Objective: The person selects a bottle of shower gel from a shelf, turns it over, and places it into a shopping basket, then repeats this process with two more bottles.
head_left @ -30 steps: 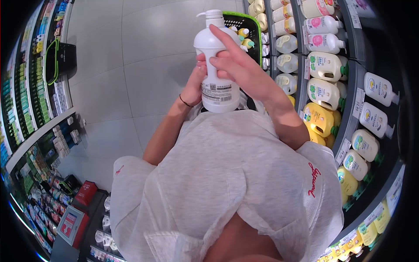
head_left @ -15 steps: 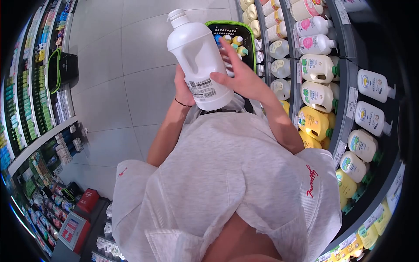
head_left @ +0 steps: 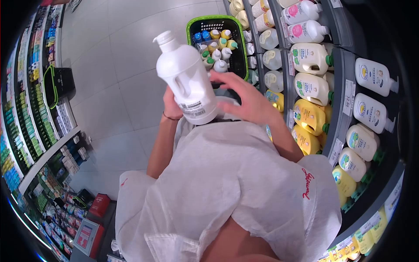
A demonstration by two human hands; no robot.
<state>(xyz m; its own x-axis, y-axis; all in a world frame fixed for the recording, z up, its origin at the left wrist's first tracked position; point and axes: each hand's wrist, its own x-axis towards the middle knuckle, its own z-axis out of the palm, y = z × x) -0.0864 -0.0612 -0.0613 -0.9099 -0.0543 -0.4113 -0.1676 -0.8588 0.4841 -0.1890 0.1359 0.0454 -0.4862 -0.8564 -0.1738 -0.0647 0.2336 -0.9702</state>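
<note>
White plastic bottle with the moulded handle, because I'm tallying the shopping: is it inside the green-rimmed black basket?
No, the left hand holds the white plastic bottle outside the green-rimmed black basket.

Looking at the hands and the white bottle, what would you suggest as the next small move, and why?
I would probably bring the right hand in around the lower side of the white bottle to steady it. The bottle leans with its top toward the left, the left hand supports it from that side, and the right hand's fingers are spread loosely close by.
</note>
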